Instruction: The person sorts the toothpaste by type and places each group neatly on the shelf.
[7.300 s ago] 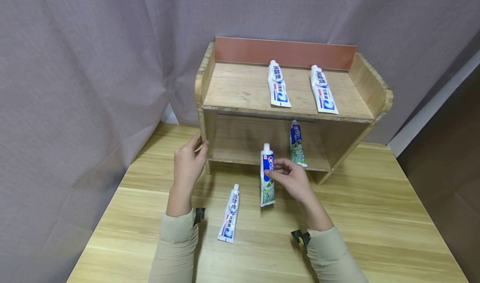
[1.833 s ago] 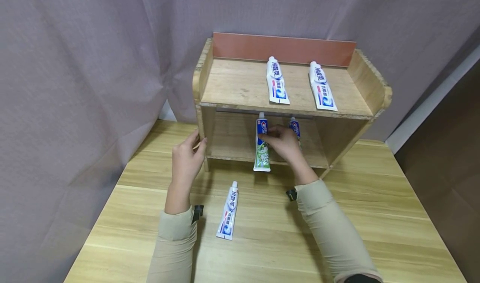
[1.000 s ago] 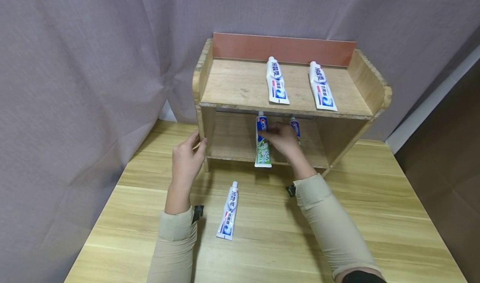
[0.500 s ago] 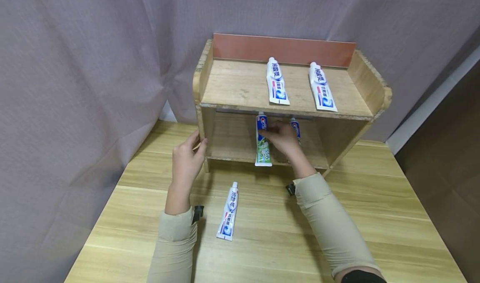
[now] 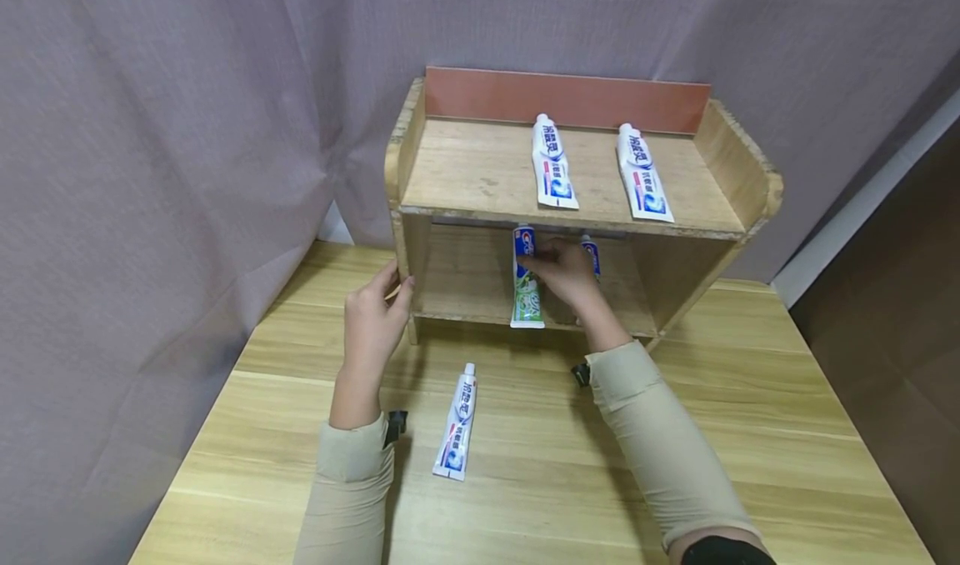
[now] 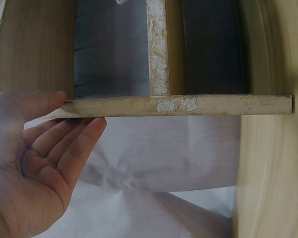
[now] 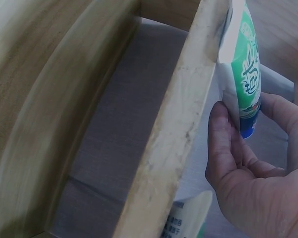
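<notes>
My left hand (image 5: 375,315) holds the left side panel of a small two-tier wooden shelf (image 5: 465,165). The left wrist view shows the thumb and fingers on opposite faces of that panel (image 6: 218,105). In the lower compartment my right hand (image 5: 567,277) pinches a blue-and-green toothpaste tube (image 5: 526,298), cap end inward. Its flat end sticks out over the front edge of the lower board (image 7: 164,129). A second blue-and-green toothpaste tube (image 5: 591,252) lies to the right, mostly hidden behind the right hand.
Two white toothpaste tubes, a left one (image 5: 553,165) and a right one (image 5: 643,173), lie on the top tier. Another white toothpaste tube (image 5: 457,423) lies on the wooden table (image 5: 750,432) before the shelf. A grey curtain (image 5: 187,132) hangs behind.
The right hand has carried the held tube from in front of the shelf into the lower compartment. Over the last second it slid slightly deeper. The left hand has stayed on the side panel.
</notes>
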`<state>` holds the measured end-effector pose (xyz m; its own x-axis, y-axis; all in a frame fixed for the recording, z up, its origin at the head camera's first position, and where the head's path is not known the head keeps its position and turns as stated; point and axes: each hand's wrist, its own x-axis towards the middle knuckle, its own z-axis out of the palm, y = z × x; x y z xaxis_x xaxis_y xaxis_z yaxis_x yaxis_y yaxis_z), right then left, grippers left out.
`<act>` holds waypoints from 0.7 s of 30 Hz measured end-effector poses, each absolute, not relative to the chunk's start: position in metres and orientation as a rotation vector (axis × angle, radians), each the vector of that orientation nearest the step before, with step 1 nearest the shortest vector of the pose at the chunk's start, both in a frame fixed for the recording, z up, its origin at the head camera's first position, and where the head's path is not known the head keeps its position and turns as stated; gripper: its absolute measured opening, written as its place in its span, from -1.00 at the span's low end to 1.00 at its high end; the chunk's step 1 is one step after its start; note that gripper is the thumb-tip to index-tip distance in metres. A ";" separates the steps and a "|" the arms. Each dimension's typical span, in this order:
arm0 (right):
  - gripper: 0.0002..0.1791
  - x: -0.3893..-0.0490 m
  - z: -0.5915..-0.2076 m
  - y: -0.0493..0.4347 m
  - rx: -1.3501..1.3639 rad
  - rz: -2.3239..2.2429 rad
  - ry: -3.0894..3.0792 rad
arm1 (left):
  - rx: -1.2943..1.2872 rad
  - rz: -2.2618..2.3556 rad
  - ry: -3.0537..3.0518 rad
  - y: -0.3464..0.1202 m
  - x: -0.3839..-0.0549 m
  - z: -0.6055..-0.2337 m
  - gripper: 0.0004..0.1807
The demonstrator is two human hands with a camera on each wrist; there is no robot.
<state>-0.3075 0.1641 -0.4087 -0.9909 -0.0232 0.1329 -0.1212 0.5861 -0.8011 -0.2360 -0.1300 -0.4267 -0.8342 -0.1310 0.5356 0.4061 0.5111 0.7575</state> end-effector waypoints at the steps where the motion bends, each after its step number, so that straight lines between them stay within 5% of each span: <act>1: -0.47 -0.308 -0.409 0.164 0.120 1.373 -2.704 | -0.224 -1.309 -2.215 -0.130 -0.236 -0.427 -0.66; 21: -0.41 -0.313 -0.407 0.165 0.083 1.379 -2.741 | -0.228 -1.312 -2.207 -0.130 -0.236 -0.427 -0.66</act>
